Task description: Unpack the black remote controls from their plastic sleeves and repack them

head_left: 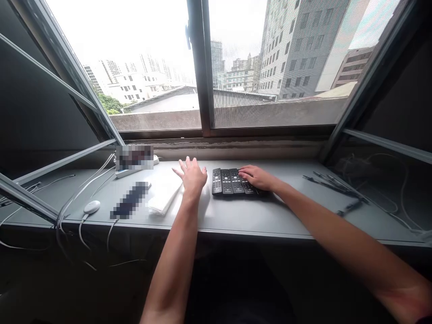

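Note:
Several black remote controls lie side by side on the grey ledge. My right hand lies over the far right end of the row, covering part of the rightmost remote. Whether its fingers grip that remote is hidden. To the left of the row, my left hand hovers low with its fingers spread, holding nothing. A folded white cloth or paper pack sits just left of that hand.
A white power strip with white cables, a small white oval device and a blurred dark flat object lie on the left. Thin dark rods and cables lie on the right. Open window frames flank the ledge.

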### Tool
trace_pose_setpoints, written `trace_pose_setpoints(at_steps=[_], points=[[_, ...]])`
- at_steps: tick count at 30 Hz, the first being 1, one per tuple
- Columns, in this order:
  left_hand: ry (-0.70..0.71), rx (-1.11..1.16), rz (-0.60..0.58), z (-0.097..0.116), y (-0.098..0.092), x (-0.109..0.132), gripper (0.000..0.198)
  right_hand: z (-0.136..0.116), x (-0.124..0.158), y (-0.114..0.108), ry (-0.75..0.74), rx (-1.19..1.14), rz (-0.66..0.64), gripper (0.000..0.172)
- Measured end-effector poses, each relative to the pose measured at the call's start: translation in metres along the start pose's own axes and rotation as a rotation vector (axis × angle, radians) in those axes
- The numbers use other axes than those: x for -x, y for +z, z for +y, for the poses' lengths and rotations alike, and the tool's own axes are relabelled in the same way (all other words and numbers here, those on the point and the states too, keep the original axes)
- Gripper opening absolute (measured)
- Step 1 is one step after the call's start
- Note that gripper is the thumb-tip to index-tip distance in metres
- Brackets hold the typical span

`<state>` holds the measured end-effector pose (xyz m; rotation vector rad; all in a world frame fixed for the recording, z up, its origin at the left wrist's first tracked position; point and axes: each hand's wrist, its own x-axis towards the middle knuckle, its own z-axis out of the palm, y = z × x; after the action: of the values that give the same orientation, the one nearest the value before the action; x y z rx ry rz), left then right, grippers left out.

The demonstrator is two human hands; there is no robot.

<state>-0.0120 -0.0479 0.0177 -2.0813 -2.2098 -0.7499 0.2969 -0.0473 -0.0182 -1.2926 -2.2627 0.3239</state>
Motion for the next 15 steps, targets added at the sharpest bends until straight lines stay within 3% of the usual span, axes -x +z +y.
trace_pose_setpoints(at_steps=[3,6,8,11,15], points=[[0.088,0.048,-0.007,-0.007,-0.022,0.005,0.069,-0.001,0.000,0.000,0.005,0.001,0.003,0.049],[0.233,0.017,-0.206,-0.037,-0.041,0.000,0.073,-0.001,0.000,0.000,-0.001,0.007,-0.002,0.051],[0.259,-0.105,-0.310,-0.064,-0.049,-0.007,0.071,-0.002,0.001,0.000,-0.002,0.004,-0.009,0.051],[0.364,-0.200,-0.380,-0.099,-0.048,-0.016,0.075,-0.002,0.001,-0.001,0.003,-0.001,-0.019,0.053],[0.400,-0.168,-0.454,-0.127,-0.028,-0.016,0.082,-0.003,0.001,-0.002,0.018,-0.016,-0.022,0.056]])
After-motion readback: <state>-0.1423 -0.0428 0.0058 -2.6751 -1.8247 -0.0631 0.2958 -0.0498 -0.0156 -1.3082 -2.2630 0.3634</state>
